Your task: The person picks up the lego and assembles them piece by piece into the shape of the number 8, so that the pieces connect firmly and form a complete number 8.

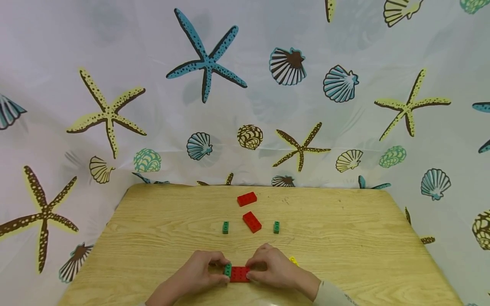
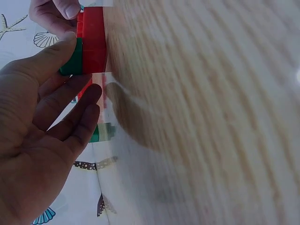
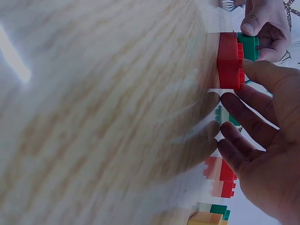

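In the head view, a red toy building brick [image 1: 239, 274] lies on the table near its front, with a small green brick [image 1: 228, 270] on top of its left end. My left hand [image 1: 197, 272] pinches the green brick between thumb and fingers; its other fingers hang loosely below in the left wrist view. At the opposite end, my right hand [image 1: 273, 267] grips the red brick with thumb and index finger. From the right wrist side, the green brick [image 3: 249, 46] stands up from the studded face of the red brick [image 3: 228, 61].
Beyond the hands on the wooden table [image 1: 337, 238] lie two more red bricks, one nearer [image 1: 252, 222] and one farther [image 1: 247, 199]. Green bricks sit left [image 1: 225, 227] and right [image 1: 276, 227] of them. A yellow brick [image 1: 293, 260] is partly hidden behind my right hand. A shell-patterned cloth [image 1: 245, 106] surrounds the table.
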{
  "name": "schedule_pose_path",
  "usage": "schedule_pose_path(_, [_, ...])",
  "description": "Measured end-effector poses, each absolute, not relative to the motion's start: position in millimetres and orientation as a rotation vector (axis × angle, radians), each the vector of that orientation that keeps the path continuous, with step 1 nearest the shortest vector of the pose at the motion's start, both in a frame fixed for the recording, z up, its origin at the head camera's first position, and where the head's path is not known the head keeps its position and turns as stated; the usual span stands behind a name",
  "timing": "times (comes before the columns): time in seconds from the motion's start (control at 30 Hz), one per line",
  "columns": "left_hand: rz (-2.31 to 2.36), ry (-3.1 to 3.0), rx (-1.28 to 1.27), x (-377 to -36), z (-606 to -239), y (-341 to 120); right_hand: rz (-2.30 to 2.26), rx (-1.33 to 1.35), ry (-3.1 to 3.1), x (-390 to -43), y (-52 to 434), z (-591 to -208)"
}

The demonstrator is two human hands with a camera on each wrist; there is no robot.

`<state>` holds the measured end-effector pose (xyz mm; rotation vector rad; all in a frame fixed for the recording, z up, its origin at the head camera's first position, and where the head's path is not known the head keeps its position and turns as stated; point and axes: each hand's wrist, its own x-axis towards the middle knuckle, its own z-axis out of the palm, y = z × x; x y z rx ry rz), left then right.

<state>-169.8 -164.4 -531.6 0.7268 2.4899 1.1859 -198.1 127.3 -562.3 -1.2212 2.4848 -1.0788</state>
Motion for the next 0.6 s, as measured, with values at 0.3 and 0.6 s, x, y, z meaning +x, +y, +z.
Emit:
schedule_pose_path(0.3, [1.213,2.490,0.726,-169.2,-532.5,-165.2,-1.062,-1.194,2.491,-199.4,126.7,-563.5])
schedule_pose_path(0.6, [1.331,2.406,0.657,-165.4,-538.8,-164.3,-1.074,-1.218,2.499,-194.1,126.4,-551.7])
